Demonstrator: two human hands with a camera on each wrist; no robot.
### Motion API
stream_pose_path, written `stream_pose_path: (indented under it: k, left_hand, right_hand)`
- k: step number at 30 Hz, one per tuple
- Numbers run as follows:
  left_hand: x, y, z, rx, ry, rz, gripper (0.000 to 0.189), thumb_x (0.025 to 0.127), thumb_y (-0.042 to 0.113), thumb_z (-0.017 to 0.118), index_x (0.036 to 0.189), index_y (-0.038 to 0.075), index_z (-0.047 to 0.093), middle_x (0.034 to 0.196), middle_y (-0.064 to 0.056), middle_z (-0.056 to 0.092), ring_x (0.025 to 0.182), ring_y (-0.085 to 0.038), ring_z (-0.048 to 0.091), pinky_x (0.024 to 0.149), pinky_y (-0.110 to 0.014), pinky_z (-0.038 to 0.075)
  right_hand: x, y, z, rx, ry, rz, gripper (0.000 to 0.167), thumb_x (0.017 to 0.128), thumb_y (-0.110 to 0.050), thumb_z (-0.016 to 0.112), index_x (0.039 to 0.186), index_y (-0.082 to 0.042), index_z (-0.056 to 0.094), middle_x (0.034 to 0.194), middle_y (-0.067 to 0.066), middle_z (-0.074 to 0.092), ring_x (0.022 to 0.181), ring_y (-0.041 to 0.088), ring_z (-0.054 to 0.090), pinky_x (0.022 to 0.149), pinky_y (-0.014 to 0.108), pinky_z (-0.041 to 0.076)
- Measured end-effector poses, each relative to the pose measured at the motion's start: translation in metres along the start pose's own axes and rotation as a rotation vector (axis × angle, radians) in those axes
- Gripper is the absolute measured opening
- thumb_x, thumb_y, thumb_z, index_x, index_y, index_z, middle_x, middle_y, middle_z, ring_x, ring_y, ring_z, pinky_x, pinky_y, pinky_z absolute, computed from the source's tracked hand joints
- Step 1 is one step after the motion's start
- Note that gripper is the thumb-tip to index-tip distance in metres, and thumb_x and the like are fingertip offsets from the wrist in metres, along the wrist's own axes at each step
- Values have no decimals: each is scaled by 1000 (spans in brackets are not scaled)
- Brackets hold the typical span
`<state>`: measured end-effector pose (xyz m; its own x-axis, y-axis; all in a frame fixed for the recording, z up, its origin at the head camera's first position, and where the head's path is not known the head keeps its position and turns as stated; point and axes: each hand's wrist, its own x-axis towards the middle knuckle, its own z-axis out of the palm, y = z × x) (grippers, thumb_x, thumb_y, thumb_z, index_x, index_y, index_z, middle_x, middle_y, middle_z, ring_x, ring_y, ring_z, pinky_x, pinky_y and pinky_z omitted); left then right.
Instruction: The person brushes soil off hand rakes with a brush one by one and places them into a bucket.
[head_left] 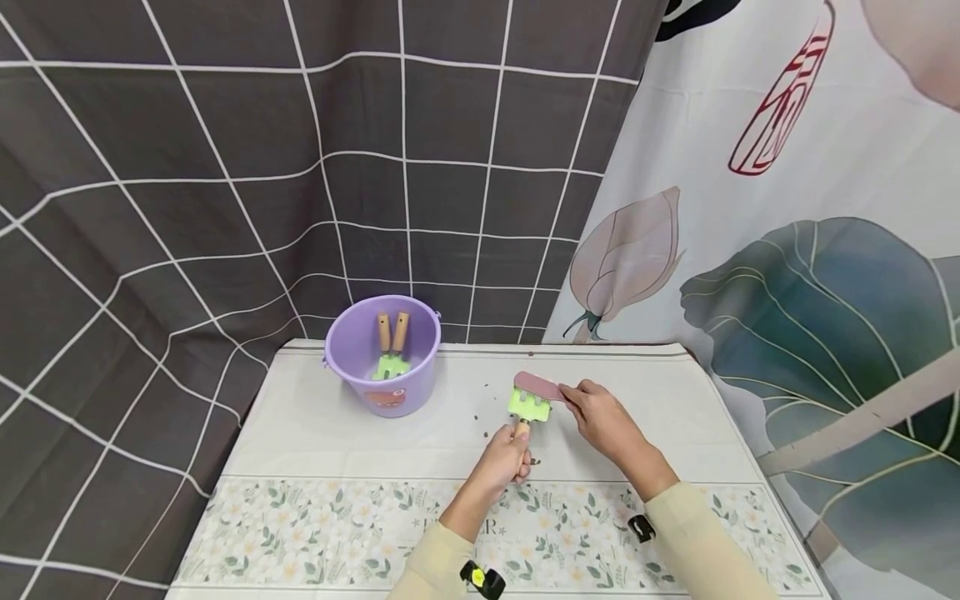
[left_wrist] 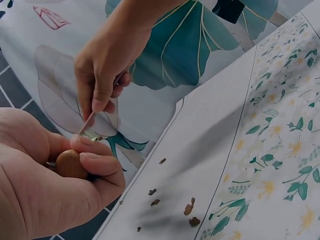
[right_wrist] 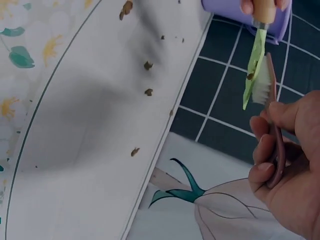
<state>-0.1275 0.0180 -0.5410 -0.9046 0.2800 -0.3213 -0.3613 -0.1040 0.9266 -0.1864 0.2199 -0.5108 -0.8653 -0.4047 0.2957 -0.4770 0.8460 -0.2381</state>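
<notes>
My left hand [head_left: 501,457] grips the wooden handle of a small garden rake [head_left: 528,406] with a light green, toothed head held up over the table. In my right hand [head_left: 604,419] is a pink brush [head_left: 536,387], pinched between thumb and fingers. Its white bristles [right_wrist: 262,86] face the green head and lie right at it. Brown specks of dirt [right_wrist: 251,76] cling to the rake head. From the left wrist view, the round end of the wooden handle [left_wrist: 71,164] shows inside the curled left fingers, while the green head is mostly hidden.
A purple bucket [head_left: 381,402] stands at the back left, with two wooden-handled green tools [head_left: 392,365] inside. Several brown crumbs [left_wrist: 194,221] are scattered over the white table cover [head_left: 330,450]. A dark checked curtain [head_left: 360,200] hangs behind.
</notes>
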Motion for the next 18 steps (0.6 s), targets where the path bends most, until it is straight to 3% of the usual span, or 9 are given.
stream_pose_path:
  k: [11,18]
  left_hand:
    - [-4,4,0,32,14,2,16,112,22,39,111,8,46,78,1,48,59,-7,42,51,-19,37]
    - [-3,6,0,15,2,18,20,113,23,39,115,4,46,79,-1,48,58,-7,43,53,-21,36]
  right_hand:
    - [16,-2,3,-71,48,66,26,96,-3,71,121,2,73,88,15,64,74,29,65,64,42,57]
    - [22,2,-4,-20,80,88,27,96,-2,68,123,4,71,88,15,62,75,30,63,66,45,57]
